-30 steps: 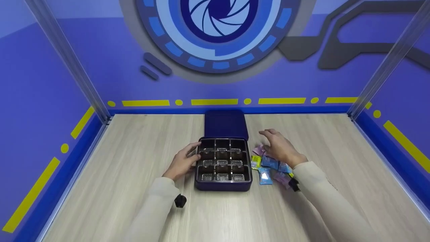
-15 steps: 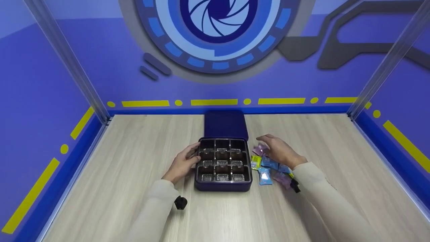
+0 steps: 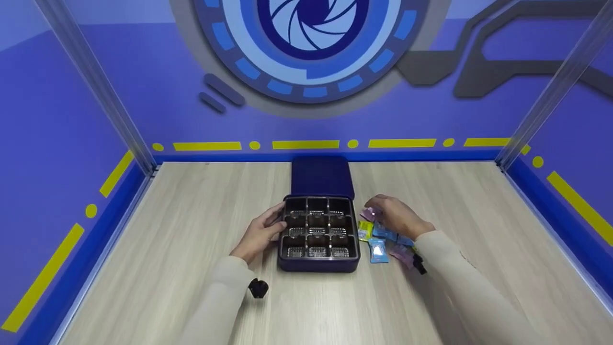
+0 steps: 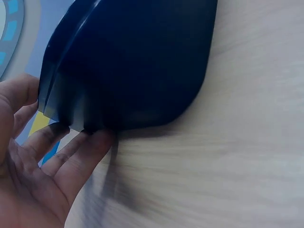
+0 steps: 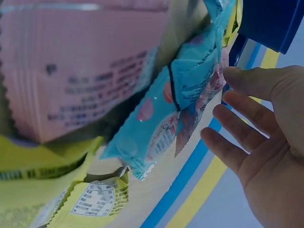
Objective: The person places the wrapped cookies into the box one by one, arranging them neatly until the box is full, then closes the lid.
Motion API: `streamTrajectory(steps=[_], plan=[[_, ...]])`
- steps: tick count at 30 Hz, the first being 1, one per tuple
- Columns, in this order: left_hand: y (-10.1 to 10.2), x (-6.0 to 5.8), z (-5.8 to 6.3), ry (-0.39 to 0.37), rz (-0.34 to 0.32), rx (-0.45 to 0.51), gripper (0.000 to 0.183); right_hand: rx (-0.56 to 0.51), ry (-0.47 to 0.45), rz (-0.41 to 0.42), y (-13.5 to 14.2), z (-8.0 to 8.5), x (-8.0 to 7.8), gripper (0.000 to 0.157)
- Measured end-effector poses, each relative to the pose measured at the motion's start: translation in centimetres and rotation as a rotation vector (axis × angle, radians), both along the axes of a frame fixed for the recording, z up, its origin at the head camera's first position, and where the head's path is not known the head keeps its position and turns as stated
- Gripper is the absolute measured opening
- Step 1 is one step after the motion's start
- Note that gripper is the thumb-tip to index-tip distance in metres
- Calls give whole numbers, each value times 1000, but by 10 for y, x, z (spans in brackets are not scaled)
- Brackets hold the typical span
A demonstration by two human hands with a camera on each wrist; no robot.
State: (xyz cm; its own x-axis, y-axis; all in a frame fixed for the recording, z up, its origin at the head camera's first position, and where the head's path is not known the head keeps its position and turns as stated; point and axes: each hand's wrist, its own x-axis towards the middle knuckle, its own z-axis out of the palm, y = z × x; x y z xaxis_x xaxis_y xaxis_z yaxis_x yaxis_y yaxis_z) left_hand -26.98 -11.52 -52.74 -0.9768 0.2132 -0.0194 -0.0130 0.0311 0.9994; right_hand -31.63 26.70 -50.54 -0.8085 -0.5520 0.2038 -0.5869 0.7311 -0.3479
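Currently, left hand [image 3: 256, 235], fingers parted, against the dark box [image 3: 318, 266]; right hand [image 3: 400, 215], fingers apart, close by a pink packet [image 3: 369, 213].

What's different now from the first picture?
The right hand dipped its fingers down toward the far purple packet. I can't see anything picked up or let go. The left hand still rests against the box, and the lid and other packets look the same.

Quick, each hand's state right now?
Left hand: open, resting against the box.
Right hand: open, at a pink candy; contact unclear.
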Motion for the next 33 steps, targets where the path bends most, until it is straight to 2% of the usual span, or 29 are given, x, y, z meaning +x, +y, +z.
streamTrajectory(steps=[9, 18, 26, 33], plan=[[0, 1, -1, -30, 13, -11, 60, 39, -35, 7, -2, -2, -5, 16], [0, 0, -1, -51, 7, -43, 61, 63, -71, -24, -6, -2, -8, 25], [-3, 4, 1, -71, 19, -16, 61, 33, 28, 56, -8, -8, -11, 31], [0, 2, 2, -75, 3, 25, 61, 38, 47, -11, -6, -10, -15, 21]])
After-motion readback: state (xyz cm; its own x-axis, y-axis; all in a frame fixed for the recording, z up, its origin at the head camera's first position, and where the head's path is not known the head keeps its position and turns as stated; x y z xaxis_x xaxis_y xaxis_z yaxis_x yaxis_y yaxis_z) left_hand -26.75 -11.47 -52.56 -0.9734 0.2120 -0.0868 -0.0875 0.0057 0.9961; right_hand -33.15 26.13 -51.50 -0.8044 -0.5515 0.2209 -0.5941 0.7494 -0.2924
